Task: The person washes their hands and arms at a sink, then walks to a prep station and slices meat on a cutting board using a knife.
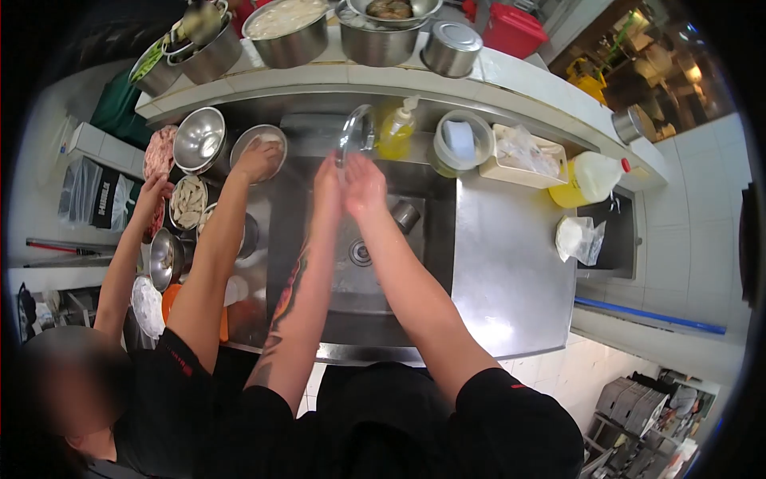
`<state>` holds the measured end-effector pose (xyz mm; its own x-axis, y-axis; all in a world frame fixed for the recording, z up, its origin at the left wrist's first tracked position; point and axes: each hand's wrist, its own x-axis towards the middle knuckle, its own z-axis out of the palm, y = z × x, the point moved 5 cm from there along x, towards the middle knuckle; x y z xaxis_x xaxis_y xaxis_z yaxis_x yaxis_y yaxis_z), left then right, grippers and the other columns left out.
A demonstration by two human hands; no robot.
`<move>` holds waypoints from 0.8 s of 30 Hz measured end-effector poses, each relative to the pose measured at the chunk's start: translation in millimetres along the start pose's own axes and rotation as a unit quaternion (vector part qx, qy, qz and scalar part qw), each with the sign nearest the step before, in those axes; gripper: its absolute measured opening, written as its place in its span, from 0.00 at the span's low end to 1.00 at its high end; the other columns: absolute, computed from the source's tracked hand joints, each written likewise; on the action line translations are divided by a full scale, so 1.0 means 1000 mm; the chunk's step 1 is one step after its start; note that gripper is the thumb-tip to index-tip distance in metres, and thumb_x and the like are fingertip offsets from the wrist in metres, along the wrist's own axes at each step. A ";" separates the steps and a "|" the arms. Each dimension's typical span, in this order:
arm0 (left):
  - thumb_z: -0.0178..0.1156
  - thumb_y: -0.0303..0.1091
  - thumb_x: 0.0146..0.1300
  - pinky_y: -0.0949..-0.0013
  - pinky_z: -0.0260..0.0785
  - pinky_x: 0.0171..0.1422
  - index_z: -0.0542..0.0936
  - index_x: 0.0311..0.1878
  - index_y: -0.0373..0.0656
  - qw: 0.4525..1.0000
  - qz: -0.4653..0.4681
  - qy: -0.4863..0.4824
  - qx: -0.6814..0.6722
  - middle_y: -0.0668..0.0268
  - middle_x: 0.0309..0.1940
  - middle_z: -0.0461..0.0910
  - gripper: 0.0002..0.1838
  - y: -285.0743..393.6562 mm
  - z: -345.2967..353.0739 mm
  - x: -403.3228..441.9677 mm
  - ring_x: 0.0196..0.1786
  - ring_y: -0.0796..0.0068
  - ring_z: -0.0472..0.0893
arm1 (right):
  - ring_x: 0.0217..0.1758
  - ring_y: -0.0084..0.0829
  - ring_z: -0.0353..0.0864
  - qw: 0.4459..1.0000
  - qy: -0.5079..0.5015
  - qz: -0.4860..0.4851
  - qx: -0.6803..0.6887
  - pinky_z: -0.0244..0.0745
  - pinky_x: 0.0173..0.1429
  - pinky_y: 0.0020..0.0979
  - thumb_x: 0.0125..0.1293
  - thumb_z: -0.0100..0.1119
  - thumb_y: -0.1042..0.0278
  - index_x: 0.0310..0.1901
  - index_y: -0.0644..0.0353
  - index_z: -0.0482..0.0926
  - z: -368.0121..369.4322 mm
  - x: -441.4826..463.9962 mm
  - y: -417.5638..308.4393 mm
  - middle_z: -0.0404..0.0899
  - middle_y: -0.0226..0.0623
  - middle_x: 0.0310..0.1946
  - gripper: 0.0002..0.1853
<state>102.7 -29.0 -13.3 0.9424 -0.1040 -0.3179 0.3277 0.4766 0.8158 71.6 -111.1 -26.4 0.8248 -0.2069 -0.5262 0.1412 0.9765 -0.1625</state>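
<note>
My left hand (327, 188) and my right hand (365, 185) are close together beneath the curved metal faucet (357, 128), over the steel sink (307, 299). Both palms look turned inward with fingers stretched up, and I see nothing held in them. Water seems to run over them, though the stream is hard to make out. Behind my right hand stands a pump bottle (396, 132) of yellow liquid. Below it, a small metal cup (405, 214) lies in the sink near the round drain (361, 252).
At the left, a co-worker reaches one hand (259, 160) into a metal bowl (277, 132), among bowls of food and raw meat (162, 152). On the right are a plastic tub (443, 164), a white bin (511, 170) and a yellow jug (590, 180). Steel pots (291, 48) line the back ledge.
</note>
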 end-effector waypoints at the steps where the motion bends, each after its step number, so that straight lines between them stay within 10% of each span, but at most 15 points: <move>1: 0.53 0.40 0.75 0.64 0.65 0.69 0.76 0.64 0.36 0.997 -0.014 0.010 0.076 0.58 0.64 0.76 0.22 0.001 0.001 0.003 0.67 0.65 0.74 | 0.72 0.42 0.71 0.996 -0.027 0.000 -0.086 0.63 0.76 0.42 0.77 0.44 0.60 0.66 0.66 0.72 0.001 -0.009 -0.011 0.71 0.49 0.69 0.24; 3: 0.57 0.38 0.73 0.58 0.63 0.73 0.72 0.67 0.35 0.993 -0.064 0.063 0.079 0.55 0.66 0.74 0.24 -0.004 0.005 0.008 0.70 0.60 0.72 | 0.80 0.39 0.59 0.955 -0.107 0.028 -0.275 0.49 0.82 0.43 0.79 0.46 0.52 0.75 0.63 0.61 -0.021 -0.034 -0.035 0.61 0.45 0.77 0.31; 6: 0.56 0.39 0.73 0.68 0.67 0.70 0.77 0.62 0.35 0.995 -0.026 0.066 -0.072 0.60 0.62 0.76 0.21 -0.047 0.001 0.051 0.64 0.67 0.76 | 0.69 0.34 0.71 0.904 -0.007 0.042 -0.425 0.62 0.72 0.37 0.77 0.52 0.50 0.69 0.60 0.71 -0.116 -0.095 -0.075 0.74 0.39 0.67 0.27; 10: 0.56 0.37 0.73 0.60 0.52 0.82 0.62 0.75 0.32 0.926 0.217 -0.181 0.249 0.53 0.79 0.57 0.32 -0.053 0.060 -0.017 0.80 0.59 0.59 | 0.48 0.25 0.81 0.829 0.049 0.014 -0.558 0.73 0.55 0.28 0.76 0.55 0.52 0.60 0.58 0.82 -0.245 -0.172 -0.102 0.85 0.32 0.52 0.21; 14: 0.55 0.39 0.73 0.59 0.48 0.83 0.59 0.78 0.38 0.807 0.147 -0.211 0.532 0.49 0.79 0.56 0.34 -0.124 -0.018 -0.080 0.81 0.52 0.55 | 0.47 0.28 0.84 0.668 0.018 -0.062 -0.741 0.77 0.52 0.31 0.74 0.57 0.55 0.58 0.61 0.82 -0.249 -0.257 -0.122 0.86 0.35 0.52 0.20; 16: 0.55 0.50 0.71 0.54 0.58 0.79 0.61 0.77 0.39 0.589 -0.165 -0.356 0.706 0.47 0.75 0.64 0.37 -0.171 -0.078 -0.134 0.78 0.48 0.62 | 0.51 0.29 0.84 0.692 0.009 -0.066 -0.719 0.77 0.56 0.31 0.75 0.56 0.57 0.60 0.59 0.81 -0.254 -0.288 -0.134 0.84 0.39 0.55 0.19; 17: 0.58 0.51 0.69 0.51 0.63 0.74 0.68 0.74 0.43 0.385 -0.040 -0.467 0.795 0.49 0.72 0.69 0.35 -0.258 -0.184 -0.123 0.73 0.48 0.69 | 0.56 0.29 0.84 0.709 -0.003 -0.060 -0.703 0.77 0.60 0.30 0.76 0.56 0.60 0.62 0.57 0.80 -0.258 -0.305 -0.145 0.82 0.43 0.59 0.19; 19: 0.61 0.55 0.61 0.50 0.71 0.66 0.85 0.58 0.51 0.175 -0.182 -0.544 0.800 0.59 0.55 0.85 0.27 -0.236 -0.214 -0.164 0.59 0.59 0.81 | 0.55 0.31 0.85 0.704 -0.015 -0.151 -0.694 0.78 0.58 0.31 0.75 0.57 0.61 0.60 0.58 0.81 -0.265 -0.345 -0.179 0.82 0.42 0.60 0.18; 20: 0.68 0.59 0.50 0.51 0.71 0.66 0.85 0.57 0.46 0.308 -0.273 -0.346 0.843 0.53 0.60 0.82 0.35 -0.212 -0.201 -0.191 0.61 0.50 0.81 | 0.54 0.34 0.86 0.683 -0.048 -0.214 -0.697 0.79 0.57 0.32 0.74 0.58 0.62 0.59 0.59 0.82 -0.268 -0.370 -0.200 0.82 0.41 0.61 0.17; 21: 0.54 0.58 0.65 0.49 0.73 0.62 0.85 0.57 0.52 0.237 -0.203 -0.326 0.892 0.62 0.56 0.85 0.27 -0.181 -0.154 -0.227 0.59 0.60 0.83 | 0.53 0.31 0.85 0.678 -0.033 -0.255 -0.688 0.79 0.58 0.31 0.75 0.57 0.62 0.58 0.58 0.82 -0.279 -0.398 -0.225 0.81 0.40 0.61 0.16; 23: 0.58 0.42 0.66 0.55 0.75 0.57 0.83 0.58 0.41 0.557 -0.066 -0.367 0.743 0.50 0.49 0.86 0.21 -0.183 -0.150 -0.225 0.53 0.56 0.85 | 0.52 0.31 0.85 0.713 0.041 -0.308 -0.628 0.79 0.57 0.31 0.74 0.57 0.63 0.58 0.58 0.82 -0.340 -0.459 -0.281 0.81 0.40 0.61 0.16; 24: 0.60 0.37 0.66 0.57 0.75 0.54 0.83 0.57 0.37 0.574 -0.161 -0.258 0.760 0.50 0.47 0.86 0.20 -0.175 -0.129 -0.232 0.50 0.55 0.85 | 0.52 0.30 0.85 0.739 0.072 -0.338 -0.578 0.79 0.57 0.31 0.74 0.57 0.63 0.58 0.58 0.82 -0.379 -0.488 -0.304 0.82 0.40 0.61 0.16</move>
<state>-182.2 24.1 -144.8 0.5816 -0.4047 -0.7057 -0.2004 -0.9120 0.3579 -581.5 -329.3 -36.7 0.7009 -0.7099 -0.0694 -0.1372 -0.0386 -0.9898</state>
